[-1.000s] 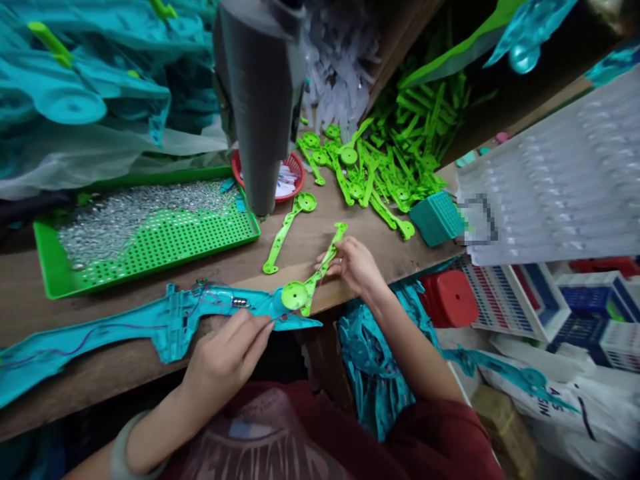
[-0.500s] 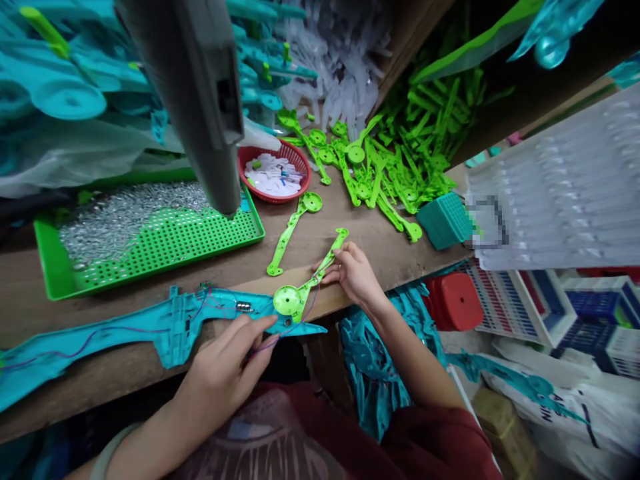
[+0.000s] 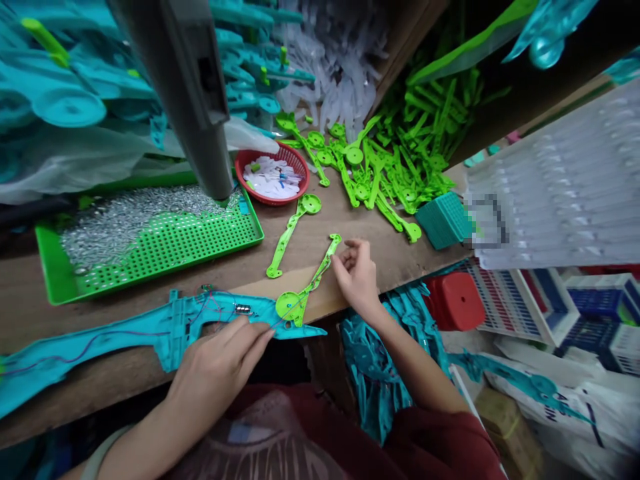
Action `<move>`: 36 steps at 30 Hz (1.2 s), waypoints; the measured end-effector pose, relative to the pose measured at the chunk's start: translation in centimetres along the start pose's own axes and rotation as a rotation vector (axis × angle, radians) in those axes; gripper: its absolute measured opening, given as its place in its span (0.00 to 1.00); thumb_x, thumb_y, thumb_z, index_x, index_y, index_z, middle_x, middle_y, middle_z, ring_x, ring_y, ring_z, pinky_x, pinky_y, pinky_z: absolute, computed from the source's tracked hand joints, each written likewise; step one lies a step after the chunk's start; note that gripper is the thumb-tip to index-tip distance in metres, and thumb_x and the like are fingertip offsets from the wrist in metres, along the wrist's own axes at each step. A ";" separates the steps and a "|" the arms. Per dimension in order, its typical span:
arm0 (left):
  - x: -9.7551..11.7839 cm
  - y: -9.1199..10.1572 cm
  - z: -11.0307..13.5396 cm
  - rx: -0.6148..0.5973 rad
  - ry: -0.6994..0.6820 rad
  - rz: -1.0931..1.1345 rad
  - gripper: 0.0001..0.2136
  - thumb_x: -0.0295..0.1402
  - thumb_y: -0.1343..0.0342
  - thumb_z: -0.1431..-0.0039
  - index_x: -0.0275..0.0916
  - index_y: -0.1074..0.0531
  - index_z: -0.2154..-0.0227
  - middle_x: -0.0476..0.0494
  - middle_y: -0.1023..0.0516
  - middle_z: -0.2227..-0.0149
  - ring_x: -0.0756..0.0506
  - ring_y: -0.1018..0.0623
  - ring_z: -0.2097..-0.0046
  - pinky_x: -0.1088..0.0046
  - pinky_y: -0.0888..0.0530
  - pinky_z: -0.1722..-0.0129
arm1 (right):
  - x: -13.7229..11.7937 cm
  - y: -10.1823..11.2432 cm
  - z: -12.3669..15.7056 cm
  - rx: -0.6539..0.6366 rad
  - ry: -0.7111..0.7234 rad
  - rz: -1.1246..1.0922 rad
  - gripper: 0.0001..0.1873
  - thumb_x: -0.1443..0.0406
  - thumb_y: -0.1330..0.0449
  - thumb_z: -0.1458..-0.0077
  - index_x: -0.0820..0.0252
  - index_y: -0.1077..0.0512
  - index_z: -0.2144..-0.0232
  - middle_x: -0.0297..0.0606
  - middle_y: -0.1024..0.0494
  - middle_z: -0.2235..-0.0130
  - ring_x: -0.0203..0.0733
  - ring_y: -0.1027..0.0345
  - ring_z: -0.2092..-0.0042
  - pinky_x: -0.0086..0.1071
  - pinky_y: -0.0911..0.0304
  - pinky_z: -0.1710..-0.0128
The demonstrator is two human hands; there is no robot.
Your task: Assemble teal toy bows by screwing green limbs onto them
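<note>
A long teal plastic shell (image 3: 125, 333) with thin purple wires and a small metal part lies along the near edge of the wooden bench (image 3: 310, 250). A lime green lever with a round disc end (image 3: 300, 297) rests across the shell's right end. My left hand (image 3: 220, 363) is closed, its fingertips pinching the shell's lower edge just left of the disc. My right hand (image 3: 357, 277) hovers beside the lever's thin upper end with its fingers apart and nothing in them.
A second green lever (image 3: 293, 230) lies further back. Behind stand a green perforated tray of small metal bits (image 3: 165, 247), a red basket of white pieces (image 3: 273, 177), a heap of green levers (image 3: 395, 160), a small teal basket (image 3: 443, 220) and a grey machine column (image 3: 185, 87).
My right hand has let go of the green lever's thin end and opened. The lever now lies flat on the teal shell. My left hand stays pinched at the shell's edge.
</note>
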State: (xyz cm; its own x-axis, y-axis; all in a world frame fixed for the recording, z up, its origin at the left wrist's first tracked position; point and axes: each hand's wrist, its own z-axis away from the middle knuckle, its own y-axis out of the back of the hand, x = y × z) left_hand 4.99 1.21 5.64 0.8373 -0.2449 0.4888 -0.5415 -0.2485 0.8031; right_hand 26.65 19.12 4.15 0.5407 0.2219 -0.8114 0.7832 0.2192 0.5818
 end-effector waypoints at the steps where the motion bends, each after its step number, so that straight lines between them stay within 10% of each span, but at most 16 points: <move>1: -0.2 -0.1 0.1 -0.012 -0.008 -0.019 0.11 0.34 0.51 0.28 0.40 0.26 0.63 0.51 0.23 0.71 0.48 0.21 0.70 0.71 0.31 0.70 | -0.2 0.2 0.4 -0.005 0.177 0.100 0.11 0.62 0.41 0.39 0.54 0.37 0.55 0.35 0.26 0.67 0.38 0.32 0.72 0.32 0.33 0.71; 5: -0.5 -0.1 0.3 -0.048 -0.037 -0.115 0.12 0.34 0.53 0.27 0.39 0.26 0.63 0.49 0.23 0.72 0.47 0.20 0.70 0.70 0.32 0.70 | -1.2 0.5 1.5 -0.382 0.745 0.338 0.06 0.67 0.47 0.35 0.58 0.31 0.58 0.46 0.26 0.57 0.43 0.31 0.59 0.36 0.32 0.60; 8: -0.7 0.0 0.1 -0.053 -0.022 -0.181 0.12 0.34 0.53 0.27 0.38 0.26 0.64 0.48 0.22 0.71 0.46 0.20 0.70 0.69 0.33 0.71 | -1.1 0.1 1.6 -0.500 0.876 0.372 0.09 0.69 0.49 0.33 0.59 0.29 0.62 0.44 0.26 0.60 0.42 0.35 0.60 0.34 0.34 0.61; 18: 0.2 0.3 -0.7 -0.084 0.006 -0.007 0.10 0.34 0.53 0.27 0.40 0.31 0.65 0.49 0.26 0.69 0.48 0.22 0.68 0.71 0.31 0.67 | -2.6 0.0 1.1 -0.665 0.596 0.366 0.10 0.65 0.51 0.30 0.60 0.31 0.61 0.43 0.30 0.59 0.42 0.35 0.59 0.34 0.35 0.57; 36: 0.3 0.7 -1.2 -0.062 0.029 0.121 0.08 0.31 0.49 0.31 0.40 0.31 0.68 0.51 0.28 0.71 0.51 0.26 0.71 0.74 0.33 0.69 | -1.9 0.2 0.6 -0.709 0.506 0.089 0.09 0.65 0.49 0.31 0.59 0.29 0.60 0.42 0.30 0.57 0.42 0.32 0.55 0.36 0.32 0.53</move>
State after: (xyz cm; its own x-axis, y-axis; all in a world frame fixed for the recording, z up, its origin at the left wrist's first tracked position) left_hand 4.98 2.07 6.77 0.7688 -0.2418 0.5920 -0.6334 -0.1606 0.7570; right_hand 26.00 18.14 5.78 0.2577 0.6244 -0.7374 0.2780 0.6830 0.6755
